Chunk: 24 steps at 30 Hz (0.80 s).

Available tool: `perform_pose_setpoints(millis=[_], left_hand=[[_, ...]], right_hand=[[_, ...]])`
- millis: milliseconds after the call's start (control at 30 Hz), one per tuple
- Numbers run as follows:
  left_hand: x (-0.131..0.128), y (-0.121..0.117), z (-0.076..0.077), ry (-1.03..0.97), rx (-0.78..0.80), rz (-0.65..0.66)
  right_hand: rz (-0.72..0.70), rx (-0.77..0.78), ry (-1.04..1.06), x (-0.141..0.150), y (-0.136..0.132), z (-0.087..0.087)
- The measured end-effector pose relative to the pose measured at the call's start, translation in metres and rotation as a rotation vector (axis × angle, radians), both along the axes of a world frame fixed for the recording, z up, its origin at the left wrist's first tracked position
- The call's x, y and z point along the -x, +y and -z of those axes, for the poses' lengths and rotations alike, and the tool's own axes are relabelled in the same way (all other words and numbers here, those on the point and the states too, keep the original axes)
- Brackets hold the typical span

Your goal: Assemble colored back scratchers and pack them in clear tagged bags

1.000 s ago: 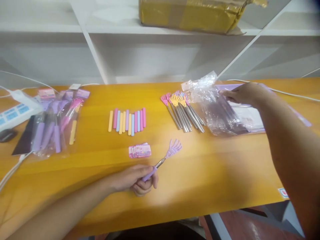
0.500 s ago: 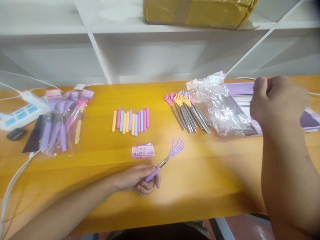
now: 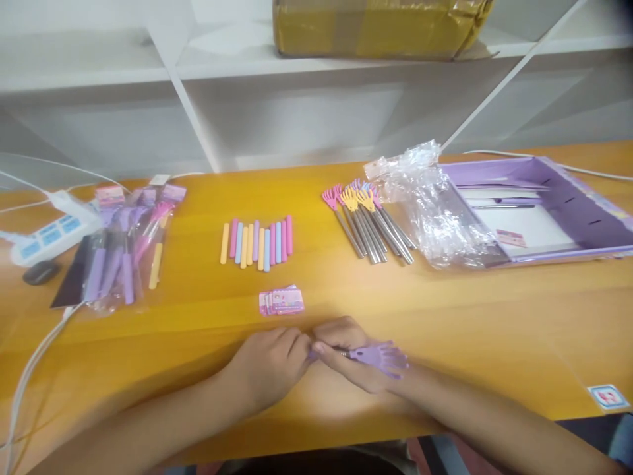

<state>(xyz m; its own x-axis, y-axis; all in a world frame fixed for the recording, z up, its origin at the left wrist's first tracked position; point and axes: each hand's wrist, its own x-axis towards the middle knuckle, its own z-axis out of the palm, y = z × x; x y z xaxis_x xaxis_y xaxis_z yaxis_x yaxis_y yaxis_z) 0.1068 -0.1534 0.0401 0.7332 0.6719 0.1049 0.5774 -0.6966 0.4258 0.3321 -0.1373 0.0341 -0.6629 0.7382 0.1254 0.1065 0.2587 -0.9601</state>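
Note:
A purple back scratcher (image 3: 380,357) with a hand-shaped head lies across both hands near the table's front edge. My left hand (image 3: 271,363) is closed around its purple handle, most of which is hidden. My right hand (image 3: 346,353) grips the metal rod and handle end, its thumb along the top and the purple head pointing right over the wrist. Just beyond the hands is a small stack of pink printed cards (image 3: 281,301). Farther back, a row of coloured handle sleeves (image 3: 257,244) lies left of a pile of metal-rod back scratchers (image 3: 370,224) with pink, yellow and purple heads.
Clear plastic bags (image 3: 430,204) lie beside a purple box (image 3: 583,198) at right. Bagged back scratchers (image 3: 119,257) lie at left near a power strip (image 3: 59,231) and cables. A taped carton (image 3: 380,30) sits on the shelf above. A sticker (image 3: 608,396) marks the right front edge.
My right hand has come down from the right to meet the left and now grips the back scratcher. The scratcher has turned from pointing up and right to nearly level.

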Motion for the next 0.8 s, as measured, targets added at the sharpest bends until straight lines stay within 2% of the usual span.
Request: perform_pose_setpoints(millis=[67,167,300,533,633,700,800], left_hand=[[-0.001,0.0,0.004,0.043,-0.221,0.008],[-0.003,-0.002,0.005,0.045,-0.343,0.025],[0.001,-0.004,0.004,0.073,-0.242,0.005],[0.006,0.004,-0.001,0.179,-0.044,0.024],[0.005,0.014,-0.004,0.186,-0.015,-0.015],[0.016,0.026,-0.007,0.15,-0.026,-0.065],[0.057,0.055,-0.018,0.074,-0.065,-0.189]], right_hand=[[0.015,0.009,-0.031,0.001,-0.002,0.001],[-0.014,0.012,-0.075,0.003,-0.005,0.001],[-0.06,0.016,-0.039,0.004,-0.012,0.003],[0.022,0.024,0.054,0.01,-0.022,0.003],[0.044,-0.049,0.096,0.011,-0.02,0.006],[0.096,-0.074,0.121,0.006,-0.018,0.01],[0.265,-0.035,0.112,-0.012,-0.014,0.016]])
